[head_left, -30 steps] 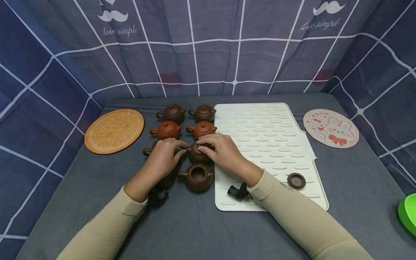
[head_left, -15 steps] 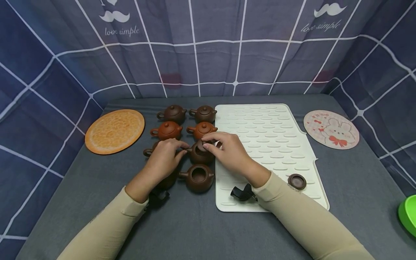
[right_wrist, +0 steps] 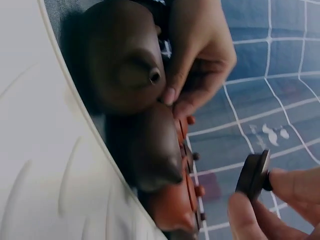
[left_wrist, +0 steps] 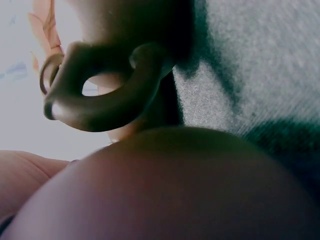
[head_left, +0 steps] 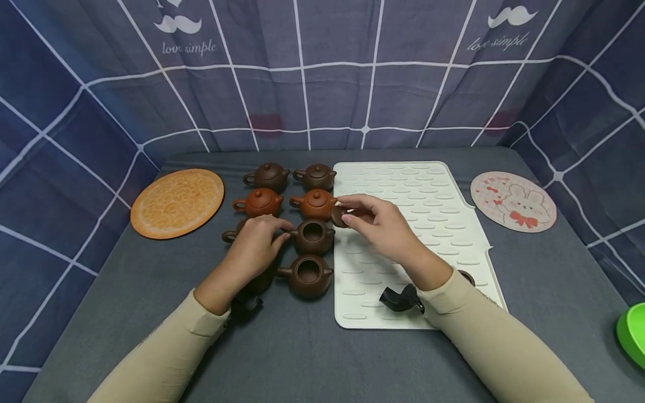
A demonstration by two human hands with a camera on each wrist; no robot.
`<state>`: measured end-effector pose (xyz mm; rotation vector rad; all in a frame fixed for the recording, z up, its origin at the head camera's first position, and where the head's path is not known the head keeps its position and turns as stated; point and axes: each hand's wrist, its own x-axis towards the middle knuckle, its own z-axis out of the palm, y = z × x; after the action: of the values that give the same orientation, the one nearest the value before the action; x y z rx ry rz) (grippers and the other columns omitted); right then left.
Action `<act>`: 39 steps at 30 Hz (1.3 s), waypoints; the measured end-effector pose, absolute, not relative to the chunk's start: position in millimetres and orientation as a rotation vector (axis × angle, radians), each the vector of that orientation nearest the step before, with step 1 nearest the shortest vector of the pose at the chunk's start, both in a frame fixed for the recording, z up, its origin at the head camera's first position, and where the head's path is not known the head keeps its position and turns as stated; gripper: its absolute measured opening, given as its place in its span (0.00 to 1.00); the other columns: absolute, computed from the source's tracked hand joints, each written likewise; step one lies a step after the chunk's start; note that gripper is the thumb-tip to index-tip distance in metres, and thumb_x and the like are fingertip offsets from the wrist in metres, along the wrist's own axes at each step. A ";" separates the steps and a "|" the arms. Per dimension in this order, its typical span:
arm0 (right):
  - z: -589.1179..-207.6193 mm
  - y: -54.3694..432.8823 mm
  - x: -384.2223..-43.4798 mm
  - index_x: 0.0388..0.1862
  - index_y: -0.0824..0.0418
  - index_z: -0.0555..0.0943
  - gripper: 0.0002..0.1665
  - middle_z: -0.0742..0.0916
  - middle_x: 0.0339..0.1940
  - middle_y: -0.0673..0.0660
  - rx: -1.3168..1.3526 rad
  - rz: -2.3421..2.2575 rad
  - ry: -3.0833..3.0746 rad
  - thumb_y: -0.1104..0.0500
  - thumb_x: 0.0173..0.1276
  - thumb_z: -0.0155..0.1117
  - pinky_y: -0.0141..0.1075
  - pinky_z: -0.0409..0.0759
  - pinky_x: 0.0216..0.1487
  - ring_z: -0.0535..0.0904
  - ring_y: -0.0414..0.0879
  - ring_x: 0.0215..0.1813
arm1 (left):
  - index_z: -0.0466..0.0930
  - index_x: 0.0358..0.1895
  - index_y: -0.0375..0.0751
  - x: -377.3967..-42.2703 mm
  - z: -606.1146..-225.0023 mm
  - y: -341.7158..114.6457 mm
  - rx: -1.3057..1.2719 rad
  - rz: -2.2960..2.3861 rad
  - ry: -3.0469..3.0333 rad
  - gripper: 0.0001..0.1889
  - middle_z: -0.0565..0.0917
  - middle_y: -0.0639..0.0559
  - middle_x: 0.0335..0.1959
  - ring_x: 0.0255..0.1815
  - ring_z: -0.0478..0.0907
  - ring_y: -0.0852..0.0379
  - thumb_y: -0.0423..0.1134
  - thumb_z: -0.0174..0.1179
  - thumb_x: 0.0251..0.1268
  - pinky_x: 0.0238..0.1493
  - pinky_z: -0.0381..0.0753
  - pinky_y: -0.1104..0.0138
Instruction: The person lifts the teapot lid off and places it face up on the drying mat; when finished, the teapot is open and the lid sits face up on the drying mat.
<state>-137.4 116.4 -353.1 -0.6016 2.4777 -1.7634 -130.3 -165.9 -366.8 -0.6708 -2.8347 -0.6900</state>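
Note:
My left hand (head_left: 252,249) pinches the handle of a dark brown teapot (head_left: 313,246), which stands lidless with its round mouth showing. My right hand (head_left: 385,226) holds a small dark lid (head_left: 339,217) by its knob, tilted on edge, over the left side of the white mat. In the right wrist view, that lid (right_wrist: 252,175) sits between thumb and fingers, apart from the pots. Directly in front is a second lidless brown teapot (head_left: 308,284). A looped teapot handle (left_wrist: 107,112) shows close up in the left wrist view. Other brown pots are partly hidden under my left hand.
Red-brown teapots (head_left: 316,203) and lidded dark teapots (head_left: 316,176) stand in rows behind. The white mat (head_left: 428,190) lies right, with another lid (head_left: 467,276) partly covered by my sleeve. An orange disc (head_left: 177,204), a bunny disc (head_left: 514,200) and a green bowl (head_left: 632,333) sit around.
My right hand has lifted the lid off the teapot and carried it right, over the mat's edge. The teapot's mouth is now uncovered. My left hand stays on the handle.

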 end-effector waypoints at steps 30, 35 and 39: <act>-383.4 305.3 -114.2 0.65 0.64 0.73 0.31 0.90 0.53 0.61 -0.195 -2.099 2.062 0.79 0.68 0.70 0.30 0.83 0.49 0.89 0.46 0.51 | 0.91 0.50 0.38 -127.1 -365.4 -165.2 -0.660 -0.697 -2.867 0.09 0.89 0.45 0.46 0.48 0.85 0.44 0.31 0.71 0.70 0.52 0.83 0.52; -386.1 312.5 -114.0 0.67 0.69 0.70 0.32 0.91 0.49 0.57 -0.113 -1.790 2.325 0.68 0.70 0.76 0.31 0.83 0.43 0.88 0.42 0.47 | 0.91 0.50 0.38 -127.1 -365.1 -165.1 -0.656 -0.710 -2.869 0.09 0.89 0.45 0.46 0.49 0.85 0.43 0.31 0.71 0.71 0.53 0.83 0.52; -388.2 315.0 -114.2 0.69 0.70 0.73 0.35 0.91 0.48 0.55 -0.143 -1.544 2.482 0.61 0.70 0.78 0.32 0.81 0.40 0.86 0.40 0.44 | 0.91 0.51 0.38 -127.2 -365.0 -165.1 -0.659 -0.716 -2.869 0.09 0.89 0.45 0.46 0.50 0.85 0.43 0.31 0.71 0.71 0.54 0.83 0.51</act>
<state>-114.2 315.0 -388.2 -0.1431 2.4816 -1.5438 -127.2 -165.1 -365.0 -0.6595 -2.8694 -0.7163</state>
